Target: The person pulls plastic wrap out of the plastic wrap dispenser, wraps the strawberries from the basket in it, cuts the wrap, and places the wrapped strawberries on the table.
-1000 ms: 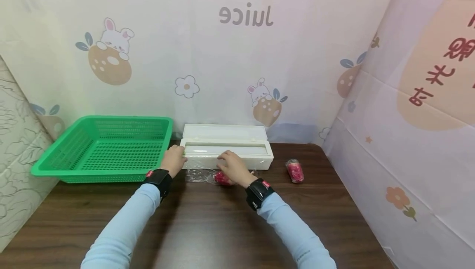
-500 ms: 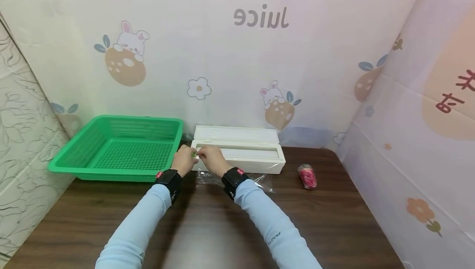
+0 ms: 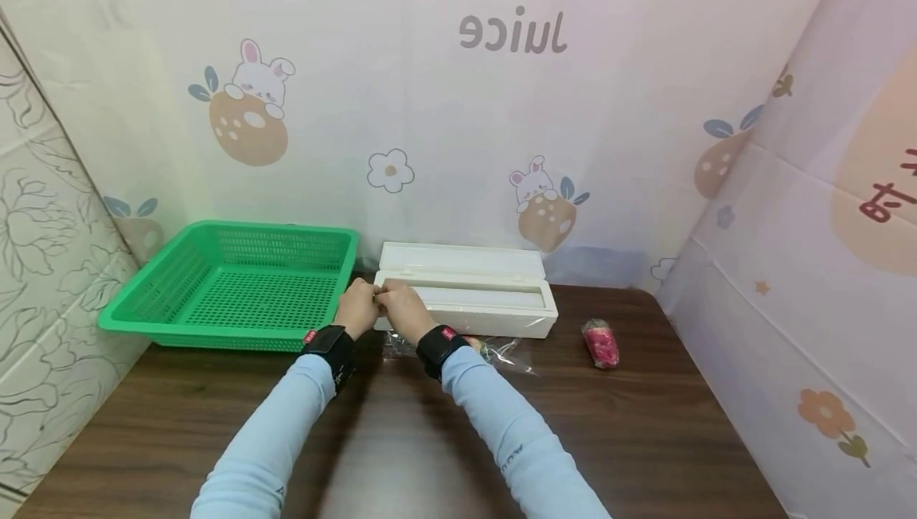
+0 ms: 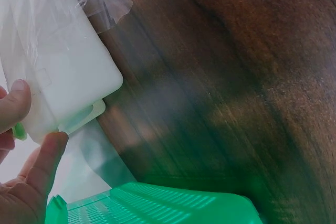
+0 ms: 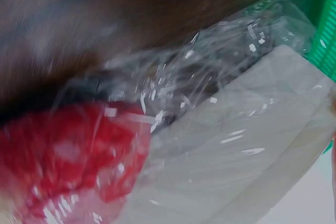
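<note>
A white cling film dispenser [image 3: 501, 321] stands at the back with its lid raised. Clear cling film [image 3: 513, 355] hangs over its front onto the table. My left hand [image 3: 356, 310] grips the dispenser's left end, its digit against the corner in the left wrist view. Close beside it, my right hand [image 3: 403, 310] pinches a small green piece [image 4: 20, 131] at the dispenser's edge. Under the film lies a red thing [image 5: 73, 150], mostly hidden by my right wrist in the head view; its kind is unclear.
A green plastic basket [image 3: 337, 336] stands just left of the dispenser. Another pinkish-red thing [image 3: 600, 344], wrapped in clear film, lies to the right on the brown wooden table [image 3: 401, 439]. A printed cloth [image 3: 444, 105] hangs close behind.
My right hand has moved left from above the red thing to the dispenser's left end, where it now pinches the green piece. The head view has shifted, so the scene appears further right.
</note>
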`<state>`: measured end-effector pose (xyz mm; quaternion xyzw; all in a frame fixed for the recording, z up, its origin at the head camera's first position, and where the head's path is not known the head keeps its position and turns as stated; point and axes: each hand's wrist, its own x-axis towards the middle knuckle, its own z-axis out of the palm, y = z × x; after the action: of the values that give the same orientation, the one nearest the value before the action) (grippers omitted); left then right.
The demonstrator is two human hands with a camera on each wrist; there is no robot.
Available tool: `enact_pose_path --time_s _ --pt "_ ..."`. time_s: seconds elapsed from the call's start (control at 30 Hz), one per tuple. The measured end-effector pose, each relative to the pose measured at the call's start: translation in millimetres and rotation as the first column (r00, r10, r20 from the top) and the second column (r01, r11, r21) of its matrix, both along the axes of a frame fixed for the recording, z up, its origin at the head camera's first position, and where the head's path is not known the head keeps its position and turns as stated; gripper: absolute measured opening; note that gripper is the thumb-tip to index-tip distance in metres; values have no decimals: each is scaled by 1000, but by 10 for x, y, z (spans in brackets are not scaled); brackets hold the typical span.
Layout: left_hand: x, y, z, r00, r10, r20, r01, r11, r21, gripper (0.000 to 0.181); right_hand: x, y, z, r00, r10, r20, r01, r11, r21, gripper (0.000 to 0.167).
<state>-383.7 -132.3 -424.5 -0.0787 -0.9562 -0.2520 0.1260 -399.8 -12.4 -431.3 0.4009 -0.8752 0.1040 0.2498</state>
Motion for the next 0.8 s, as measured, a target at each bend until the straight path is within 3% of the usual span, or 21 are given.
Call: enact_pose_path --time_s 0.13,0.37,0.63,0.8 --pt "-8 -10 -19 1000 9 -4 -8 1000 13 8 -6 -15 -29 1000 4 -30 -2 997 80 8" --pt "-31 -14 -36 1000 2 -15 -2 1000 0 10 -22 -7 -41 992 -62 -107 79 983 164 12" --pt "-35 -7 -35 1000 3 -23 -4 999 -33 9 -13 -18 -78 983 -85 -161 105 987 121 9" --pt "-42 -2 -23 999 11 -31 -13 999 -47 18 -15 -46 -80 978 -117 -174 138 984 115 10"
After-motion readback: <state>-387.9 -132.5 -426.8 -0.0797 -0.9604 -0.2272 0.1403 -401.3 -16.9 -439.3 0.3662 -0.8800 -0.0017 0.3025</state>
